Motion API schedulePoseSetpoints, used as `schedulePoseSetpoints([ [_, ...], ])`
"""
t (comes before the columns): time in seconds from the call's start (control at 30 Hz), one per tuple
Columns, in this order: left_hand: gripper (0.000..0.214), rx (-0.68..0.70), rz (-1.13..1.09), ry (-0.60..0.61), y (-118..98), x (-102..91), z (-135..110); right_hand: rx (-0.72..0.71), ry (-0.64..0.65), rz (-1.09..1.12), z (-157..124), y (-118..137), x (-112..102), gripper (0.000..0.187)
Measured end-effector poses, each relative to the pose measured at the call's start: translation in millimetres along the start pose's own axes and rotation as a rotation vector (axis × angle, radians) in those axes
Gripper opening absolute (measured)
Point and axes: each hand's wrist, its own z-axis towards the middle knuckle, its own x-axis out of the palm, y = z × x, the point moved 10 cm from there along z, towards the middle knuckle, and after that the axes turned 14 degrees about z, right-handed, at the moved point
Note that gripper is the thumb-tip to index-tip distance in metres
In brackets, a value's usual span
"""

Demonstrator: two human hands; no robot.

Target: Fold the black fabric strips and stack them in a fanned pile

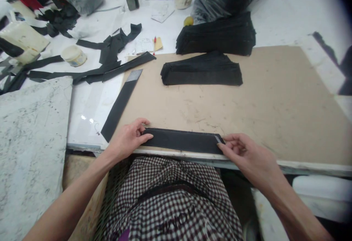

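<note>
Strip [181, 141] of black cloth lies crosswise at the board's [275, 105] near edge, long axis left to right; my left hand [126, 138] pinches its left end, my right hand [247, 156] its right end.

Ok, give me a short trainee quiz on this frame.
1. True or false: the left hand and right hand each grip an end of the strip.
2. The strip lies: A) along the near edge of the board; B) at its far edge; C) off it.
3. Fill in: beyond the strip, on the board, lies a ___ of black pieces.
Key: 1 true; 2 A; 3 stack.
</note>
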Motion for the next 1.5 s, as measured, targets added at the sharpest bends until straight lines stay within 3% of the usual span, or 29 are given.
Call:
schedulePoseSetpoints([
  [0.5, 0.035, 0.052, 0.166, -0.003, -6.6, 1.1, -1.5, -0.024, 0.005, 0.009, 0.6, 8.0, 0.7, 0.037],
  [0.6, 0.036, 0.107, 0.297, -0.102, -14.6, -4.1, -7.5, -0.025, -0.002, 0.014, 0.3, 10.5, 0.1, 0.033],
  [0.7, 0.033, 0.257, 0.476, -0.294, -37.2, -5.8, -24.1, -0.021, 0.004, 0.023, -1.3, 14.2, 1.1, 0.027],
  [0.83, 0.037, 0.582, 0.636, -0.3, -70.0, 29.8, -50.7, -0.013, -0.005, 0.019, -4.3, 20.1, 0.8, 0.019],
  [1.03, 0.035, 0.533, 0.673, -0.343, -66.9, 37.3, -52.1, -0.008, -0.028, 0.02, -6.7, 24.3, -2.5, 0.016],
  [1.3, 0.029, 0.528, 0.763, -0.451, -74.3, 38.5, -50.1, 0.018, 0.005, 0.239, -2.5, 12.8, -2.8, 0.017],
  [1.5, 0.031, 0.537, 0.76, -0.489, -72.4, 41.2, -51.6, 0.047, -0.011, 0.273, -2.8, 9.2, -4.7, 0.017],
])
